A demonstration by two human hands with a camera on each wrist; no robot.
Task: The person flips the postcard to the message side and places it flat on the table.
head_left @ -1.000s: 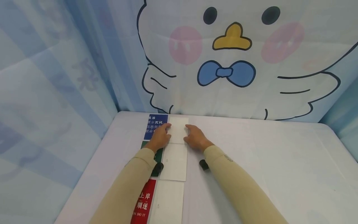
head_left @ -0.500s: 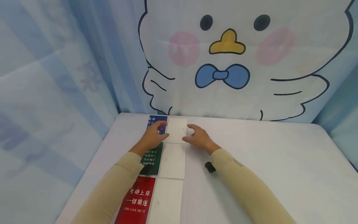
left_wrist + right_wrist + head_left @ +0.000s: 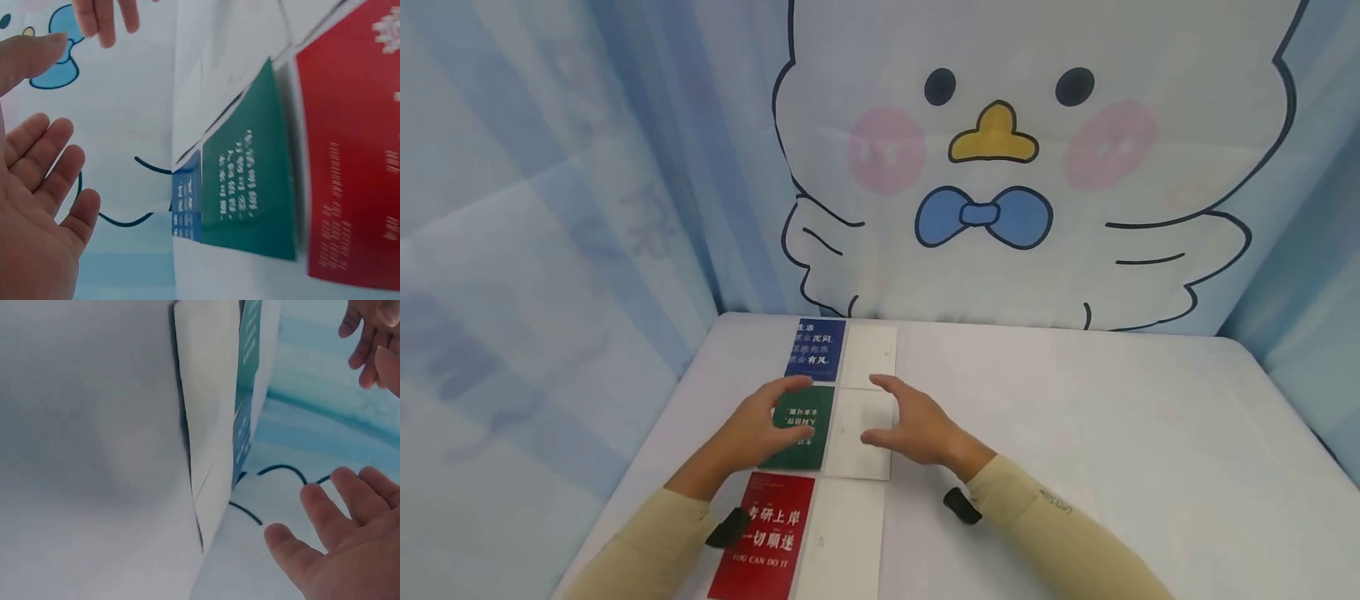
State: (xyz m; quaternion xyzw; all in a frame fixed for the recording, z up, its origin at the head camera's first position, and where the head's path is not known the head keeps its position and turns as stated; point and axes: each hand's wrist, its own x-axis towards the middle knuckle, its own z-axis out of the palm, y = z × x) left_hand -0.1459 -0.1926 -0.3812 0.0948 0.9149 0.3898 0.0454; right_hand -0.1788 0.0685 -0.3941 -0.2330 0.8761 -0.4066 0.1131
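Observation:
Three thin printed booklets lie in a column on the table in the head view: blue (image 3: pixel 816 350) at the back, green (image 3: pixel 822 417) in the middle, red (image 3: pixel 767 533) in front. Beside them on the right runs a matching column of plain off-white booklets: back (image 3: pixel 868 354), middle (image 3: pixel 848 457) and front (image 3: pixel 842 542). My left hand (image 3: pixel 760 429) hovers over the green booklet, thumb and fingers spread, holding nothing. Over the right edge of the middle off-white one is my right hand (image 3: pixel 921 425), also spread and holding nothing. Both wrist views show the hands raised off the table.
A white-covered table (image 3: pixel 1075 433) extends to the right of the booklets. Behind it hangs a curtain (image 3: pixel 985 275) with a cartoon bird, and a blue-striped curtain (image 3: pixel 550 333) closes the left side. Dark straps (image 3: pixel 961 506) hang at the wrists.
Both hands have left the edges of the back off-white booklet and come toward me, the left also moving outward. The blue booklet is uncovered. The booklets keep their layout.

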